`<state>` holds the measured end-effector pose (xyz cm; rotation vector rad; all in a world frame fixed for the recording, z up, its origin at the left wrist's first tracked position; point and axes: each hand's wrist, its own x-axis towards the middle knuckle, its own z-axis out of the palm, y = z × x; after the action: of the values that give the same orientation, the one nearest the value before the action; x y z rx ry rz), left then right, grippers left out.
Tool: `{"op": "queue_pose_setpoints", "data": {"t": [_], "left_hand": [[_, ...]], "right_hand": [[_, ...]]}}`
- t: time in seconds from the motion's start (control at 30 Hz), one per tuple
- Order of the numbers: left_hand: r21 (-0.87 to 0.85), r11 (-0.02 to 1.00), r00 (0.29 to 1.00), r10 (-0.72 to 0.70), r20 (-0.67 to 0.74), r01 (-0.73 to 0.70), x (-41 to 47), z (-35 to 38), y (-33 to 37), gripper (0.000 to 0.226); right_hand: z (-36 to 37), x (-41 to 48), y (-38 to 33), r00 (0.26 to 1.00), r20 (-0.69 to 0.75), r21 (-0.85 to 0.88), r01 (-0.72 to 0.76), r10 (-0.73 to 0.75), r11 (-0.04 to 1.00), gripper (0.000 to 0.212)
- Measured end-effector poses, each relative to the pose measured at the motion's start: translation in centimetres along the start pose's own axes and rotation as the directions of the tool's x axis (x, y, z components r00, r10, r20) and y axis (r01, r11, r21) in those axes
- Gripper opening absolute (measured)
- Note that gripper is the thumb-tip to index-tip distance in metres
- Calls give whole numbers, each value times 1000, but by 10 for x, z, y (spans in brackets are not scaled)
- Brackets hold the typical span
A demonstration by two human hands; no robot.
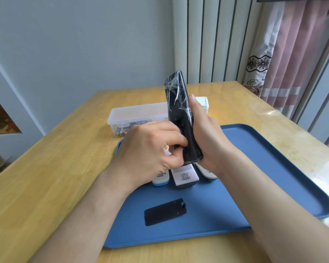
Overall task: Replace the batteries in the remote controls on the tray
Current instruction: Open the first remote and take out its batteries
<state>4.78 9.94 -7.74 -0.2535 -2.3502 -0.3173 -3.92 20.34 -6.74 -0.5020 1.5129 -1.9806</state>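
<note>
Black remote (pixel 179 118) in right hand (pixel 207 137); white remote (pixel 185 177) label illegible, perhaps Chinese.

No writing is legible anywhere. Small printed lines stand on the grey-white remote (pixel 184 175) and the white-and-blue remote (pixel 160 178) at mid-frame. More print shows on the batteries (pixel 133 124) in the clear box (pixel 122 112) above them, all too small to make out.

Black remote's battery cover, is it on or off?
Off: the black cover lies on the blue tray, apart from the held remote.
</note>
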Motion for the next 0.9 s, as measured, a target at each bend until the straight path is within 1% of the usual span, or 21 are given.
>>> {"op": "queue_pose_setpoints", "data": {"t": [0.17, 0.3, 0.4, 0.5, 0.6, 0.7, 0.8, 0.9], "left_hand": [[-23, 1000, 1000, -3, 7, 3, 1, 0, 1, 14], [-36, 999, 1000, 1, 23, 0, 0, -2, 0, 14], [-30, 1000, 1000, 8, 23, -8, 3, -3, -2, 19], [-92, 995, 999, -32, 44, 36, 1, -2, -3, 14], [-156, 985, 995, -63, 77, 75, -2, -2, -5, 13], [-113, 991, 994, -58, 94, 69, -2, -4, -7, 16], [-35, 999, 994, -29, 101, 33, -1, -5, -6, 14], [-22, 1000, 996, 11, 90, -9, 0, -2, -5, 13]], "right_hand": [[-2, 1, 1, 999, -34, 8, -13, 13, 1000, 54], [-4, 0, 1, 1000, -18, 21, -22, 23, 1000, 55], [-2, -1, 1, 999, 6, -4, -36, 36, 999, 56], [-2, -1, 1, 999, 19, -20, -27, 27, 999, 56], [-5, 1, 1, 999, 39, 17, -23, 23, 1000, 57], [-7, 1, 1, 998, 59, 20, -16, 15, 1000, 56], [-7, 1, 0, 997, 75, 21, -21, 19, 1000, 57], [-7, 1, 0, 998, 57, 8, -32, 31, 999, 55]]}}
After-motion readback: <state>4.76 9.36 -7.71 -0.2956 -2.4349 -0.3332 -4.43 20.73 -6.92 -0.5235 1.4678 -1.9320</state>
